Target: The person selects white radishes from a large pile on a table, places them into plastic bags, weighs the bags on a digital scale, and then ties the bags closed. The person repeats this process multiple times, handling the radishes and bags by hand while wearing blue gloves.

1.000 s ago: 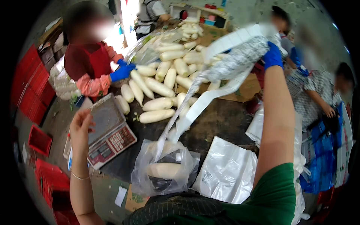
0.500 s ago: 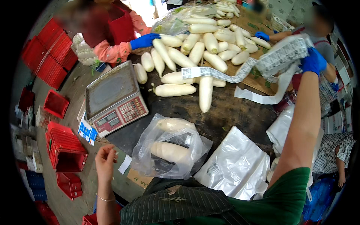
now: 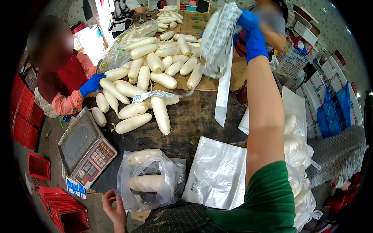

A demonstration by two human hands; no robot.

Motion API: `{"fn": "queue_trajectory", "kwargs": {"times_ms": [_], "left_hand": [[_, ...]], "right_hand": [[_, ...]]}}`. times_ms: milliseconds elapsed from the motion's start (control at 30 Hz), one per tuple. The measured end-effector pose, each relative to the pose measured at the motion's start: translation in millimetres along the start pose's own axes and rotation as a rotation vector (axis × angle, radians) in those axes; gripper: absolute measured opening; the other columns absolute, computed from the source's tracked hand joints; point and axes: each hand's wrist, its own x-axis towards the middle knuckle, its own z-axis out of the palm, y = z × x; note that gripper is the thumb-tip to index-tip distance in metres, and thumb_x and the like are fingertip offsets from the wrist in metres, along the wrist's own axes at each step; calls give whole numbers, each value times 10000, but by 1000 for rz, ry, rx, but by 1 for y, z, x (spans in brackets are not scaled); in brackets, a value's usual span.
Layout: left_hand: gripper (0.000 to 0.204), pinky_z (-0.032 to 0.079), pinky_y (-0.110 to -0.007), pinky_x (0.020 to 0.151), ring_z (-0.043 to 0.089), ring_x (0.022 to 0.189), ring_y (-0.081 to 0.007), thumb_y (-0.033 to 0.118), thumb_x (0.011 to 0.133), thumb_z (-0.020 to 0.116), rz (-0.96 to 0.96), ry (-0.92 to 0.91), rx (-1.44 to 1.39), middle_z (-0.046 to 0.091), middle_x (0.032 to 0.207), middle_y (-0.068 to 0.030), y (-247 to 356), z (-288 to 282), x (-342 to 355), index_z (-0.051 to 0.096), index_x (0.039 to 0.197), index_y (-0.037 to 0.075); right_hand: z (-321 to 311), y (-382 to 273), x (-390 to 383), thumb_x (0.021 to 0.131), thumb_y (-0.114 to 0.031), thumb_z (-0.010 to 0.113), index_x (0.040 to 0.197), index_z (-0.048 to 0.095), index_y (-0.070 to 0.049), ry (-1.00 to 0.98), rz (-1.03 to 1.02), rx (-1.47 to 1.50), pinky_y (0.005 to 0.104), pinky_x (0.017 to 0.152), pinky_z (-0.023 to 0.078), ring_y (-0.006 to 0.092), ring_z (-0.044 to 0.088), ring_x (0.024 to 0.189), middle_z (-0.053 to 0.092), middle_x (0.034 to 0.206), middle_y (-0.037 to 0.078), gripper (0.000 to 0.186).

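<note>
My right hand (image 3: 257, 43), in a blue glove, reaches far out and is closed on a bulky loose roll of printed labels (image 3: 221, 40). From the roll a white backing strip (image 3: 223, 97) hangs down, and a label strip (image 3: 155, 95) lies over some white radishes (image 3: 160, 114). Another blue glove (image 3: 248, 18) is beside mine; whose it is, I cannot tell. My bare left hand (image 3: 114, 206) hovers at the table's near left edge, fingers loosely curled and apart, holding nothing I can see. Close to it is a clear plastic bag (image 3: 165, 182) with two radishes inside.
A weighing scale (image 3: 87, 149) stands at the left. Flat plastic bags (image 3: 217, 174) lie near me; filled bags (image 3: 297, 171) sit at the right. A radish pile (image 3: 155, 62) covers the far table. A co-worker's gloved hand (image 3: 92, 84) touches it. Red crates (image 3: 64, 211) stand on the floor.
My view has swung to the right. The label roll in my right hand is held up farther out, and its strip now hangs straighter. My left hand's fingers have loosened.
</note>
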Motion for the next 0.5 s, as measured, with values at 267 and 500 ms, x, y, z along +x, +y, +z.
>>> {"fn": "queue_trajectory", "kwargs": {"times_ms": [267,500], "left_hand": [[809,295,-423,990,361,1183,-388,63,628,671,-15,-217,313,336,1298,-229,-12,35,-28,287,1338,20],[219,475,-402,621,594,686,-364,191,726,616,-271,-288,434,611,725,-182,-22,-15,-7,627,874,30]], "right_hand": [[-123,38,-21,742,-163,672,1119,521,29,-11,-409,-689,304,856,420,211,546,974,573,1086,152,449],[-241,180,9,634,-184,774,1030,539,-60,-136,46,-556,344,799,479,198,571,857,588,923,59,477]]}}
